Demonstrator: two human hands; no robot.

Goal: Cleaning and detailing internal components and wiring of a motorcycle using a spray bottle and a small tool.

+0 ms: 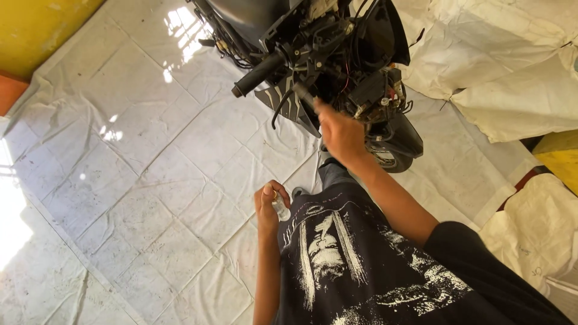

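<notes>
Standing over a stripped scooter front, wiring and black brackets laid bare, at twelve to one o'clock. Right hand stretched out toward it, grip closed around a slim dark tool, too blurred to name for certain, possibly a screwdriver. Tip pointing up toward eleven o'clock, ending just below the handlebar and close against the exposed parts. Left hand drawn in by the chest at about six o'clock, grip curled shut on a small clear bottle with something yellow at the fingertips; upright or tilted, hard to tell.

Judged from this, worth doing well:
- Steady the right wrist before pressing; the blur suggests a quick motion, and the thin red wires near the tool sit just beside the target.
- Keep the tool in line with whatever fastener or gap it meets, not angled, so as not to slip onto the plastic.
- Hold the bottle closed end up and away from the shirt, well apart from the work, until wanted.
- Mind the feet: white plastic sheet over the floor, glossy and creased, likely slick.

Pale sacks lying at two to three o'clock, yellow wall at ten o'clock.
</notes>
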